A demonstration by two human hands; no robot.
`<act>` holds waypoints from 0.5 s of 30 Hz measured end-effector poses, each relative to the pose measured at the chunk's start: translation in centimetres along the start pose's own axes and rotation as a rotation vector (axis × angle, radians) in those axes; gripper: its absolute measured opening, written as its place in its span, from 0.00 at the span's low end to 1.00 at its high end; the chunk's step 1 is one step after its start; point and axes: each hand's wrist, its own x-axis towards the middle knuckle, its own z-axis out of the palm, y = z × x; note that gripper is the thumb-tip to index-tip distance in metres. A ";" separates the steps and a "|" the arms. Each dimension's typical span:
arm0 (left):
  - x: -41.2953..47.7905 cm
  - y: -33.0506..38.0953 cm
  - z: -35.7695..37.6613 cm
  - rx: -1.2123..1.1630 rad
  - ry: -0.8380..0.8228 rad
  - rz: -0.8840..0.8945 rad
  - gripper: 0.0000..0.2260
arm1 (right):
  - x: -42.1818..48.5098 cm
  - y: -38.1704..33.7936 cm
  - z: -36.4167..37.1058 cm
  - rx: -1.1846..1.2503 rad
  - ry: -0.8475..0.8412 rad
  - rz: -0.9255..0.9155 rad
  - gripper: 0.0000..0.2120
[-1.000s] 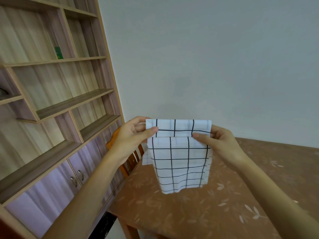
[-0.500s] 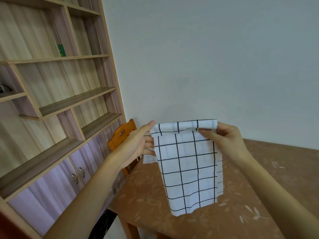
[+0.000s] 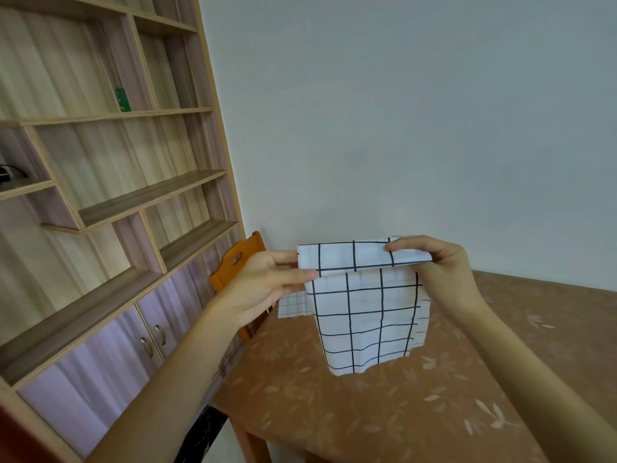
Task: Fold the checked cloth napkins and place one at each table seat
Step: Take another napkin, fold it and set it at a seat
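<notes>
- Head view: my main note is the left hand (image 3: pixel 267 285). Half a second ago its fingers (image 3: pixel 293 275) lay straight beside the cloth edge; now thumb and fingers pinch the top-left corner of the checked napkin (image 3: pixel 364 315) again.
- The right hand (image 3: pixel 444 265) has kept its pinch on the top-right corner, with its fingers curled over the turned-down strip.
- The napkin hangs in the air between both hands, over the table (image 3: pixel 367 422). I cannot tell whether its lower edge clears the top.
- A finer-checked napkin (image 3: pixel 291 304) lies on the table behind it, near the orange chair (image 3: pixel 238 262).
- My reading is that we are mid-fold. With both corners gripped, the next fold can proceed. This napkin is not yet placed at a seat.
</notes>
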 end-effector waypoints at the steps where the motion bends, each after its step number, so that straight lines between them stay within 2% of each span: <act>1: 0.1 -0.1 0.0 -0.020 0.027 0.004 0.15 | -0.1 -0.1 0.0 -0.013 0.010 0.004 0.26; 4: 0.4 -0.1 -0.2 -0.074 0.083 0.023 0.12 | -0.2 0.0 0.0 0.019 0.026 0.118 0.19; 6: 0.5 0.1 -0.2 -0.076 0.094 0.044 0.12 | 0.1 -0.3 -0.1 0.226 0.006 0.321 0.15; 8: 0.4 0.3 -0.3 -0.059 0.107 0.059 0.11 | 0.0 -0.4 -0.4 0.311 -0.077 0.431 0.22; 9: 0.4 0.4 -0.2 -0.048 0.117 0.063 0.12 | -0.1 -0.3 -0.6 0.260 -0.144 0.407 0.22; 11: 0.4 0.5 -0.2 -0.022 0.129 0.068 0.12 | -0.4 0.0 -0.7 0.115 -0.196 0.308 0.11; 15: 0.1 0.8 0.4 0.195 0.093 0.084 0.13 | -0.8 -0.2 -0.3 0.106 -0.155 0.241 0.11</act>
